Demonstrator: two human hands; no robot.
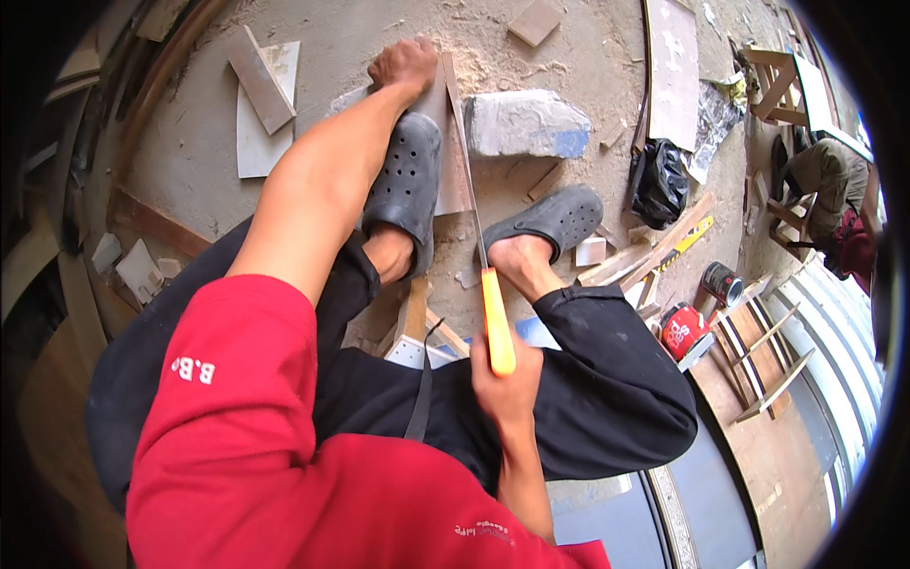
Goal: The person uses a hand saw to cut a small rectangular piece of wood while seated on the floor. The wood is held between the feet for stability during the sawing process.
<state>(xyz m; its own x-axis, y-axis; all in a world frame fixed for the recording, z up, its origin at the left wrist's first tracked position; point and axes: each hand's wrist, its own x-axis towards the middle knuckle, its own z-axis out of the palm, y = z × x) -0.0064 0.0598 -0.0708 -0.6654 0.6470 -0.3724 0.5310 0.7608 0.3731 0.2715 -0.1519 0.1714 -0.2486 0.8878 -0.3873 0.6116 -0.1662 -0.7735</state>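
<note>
My left hand reaches far forward and presses down on the top end of a long narrow wooden board. The board lies on the dusty floor and my left foot in a grey clog stands on it. My right hand grips the orange handle of a handsaw. Its thin blade runs forward along the board's right edge. A grey stone block lies just right of the board, and my right foot in a grey clog rests beside the blade.
Sawdust covers the concrete floor. Flat board offcuts lie at the upper left, a black bag and a yellow level at the right, with a red tin and a can. Another person sits at the far right among wooden frames.
</note>
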